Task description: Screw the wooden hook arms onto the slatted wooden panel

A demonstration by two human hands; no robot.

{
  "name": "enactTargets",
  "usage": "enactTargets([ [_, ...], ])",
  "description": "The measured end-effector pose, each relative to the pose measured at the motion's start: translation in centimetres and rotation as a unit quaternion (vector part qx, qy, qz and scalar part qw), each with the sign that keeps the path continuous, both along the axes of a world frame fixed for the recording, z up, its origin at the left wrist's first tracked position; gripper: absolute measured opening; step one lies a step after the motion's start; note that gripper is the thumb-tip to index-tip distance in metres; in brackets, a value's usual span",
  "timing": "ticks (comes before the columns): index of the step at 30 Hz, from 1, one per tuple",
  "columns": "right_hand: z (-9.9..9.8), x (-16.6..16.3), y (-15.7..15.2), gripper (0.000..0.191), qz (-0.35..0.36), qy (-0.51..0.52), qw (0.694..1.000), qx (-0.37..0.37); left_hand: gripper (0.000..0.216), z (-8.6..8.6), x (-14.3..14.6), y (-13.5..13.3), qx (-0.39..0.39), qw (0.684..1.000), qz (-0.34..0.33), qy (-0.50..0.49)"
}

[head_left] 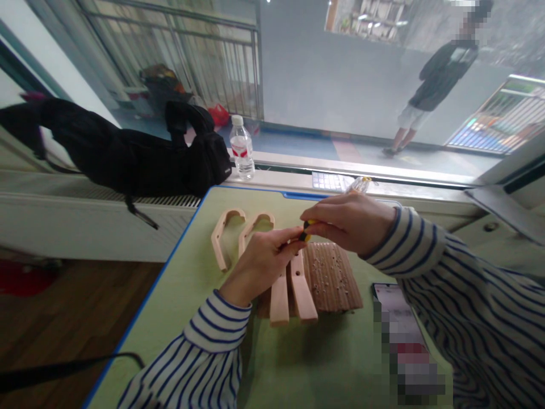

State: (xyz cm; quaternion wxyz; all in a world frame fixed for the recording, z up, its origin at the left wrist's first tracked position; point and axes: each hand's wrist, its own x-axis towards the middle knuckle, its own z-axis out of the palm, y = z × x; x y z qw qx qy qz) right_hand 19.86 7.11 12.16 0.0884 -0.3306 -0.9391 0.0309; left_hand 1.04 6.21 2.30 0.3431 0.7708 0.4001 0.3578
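Observation:
My right hand (pixel 347 222) is closed on a short black-and-yellow handle (pixel 307 225), which looks like a screwdriver; its tip is hidden. My left hand (pixel 268 258) pinches at the lower end of the same handle, thumb and forefinger together. Below the hands, two pale wooden pieces with holes, a left one (pixel 280 301) and a right one (pixel 304 292), lie side by side on a brown ridged block (pixel 334 275) dotted with small holes. Two curved wooden hooks lie to the left, the outer one (pixel 218 241) whole in view, the inner one (pixel 244 233) partly behind my left hand.
A green table (pixel 196 318) with a blue edge carries the work. A phone (pixel 394 318) lies at the right, near my sleeve. On the sill behind are a black bag (pixel 140 159), a water bottle (pixel 242 149) and a white keypad-like object (pixel 332 182). Beyond the glass stands a person (pixel 445 76).

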Motion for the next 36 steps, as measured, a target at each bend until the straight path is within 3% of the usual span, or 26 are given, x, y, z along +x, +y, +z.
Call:
enactTargets([
  [8,-0.7,-0.1,-0.3,0.034,-0.015,0.027,0.999,0.024,0.029,0.2,0.0,0.0,0.007,1.0,-0.014,-0.004],
  [18,-0.6,-0.5,-0.3,0.035,-0.024,0.021,0.999,0.014,0.027,-0.3,0.3,-0.3,0.05,0.996,0.07,-0.01],
  [36,-2.0,-0.7,-0.4,0.029,-0.038,0.118,0.992,-0.027,0.021,-0.2,-0.2,-0.2,0.038,0.996,0.078,-0.016],
])
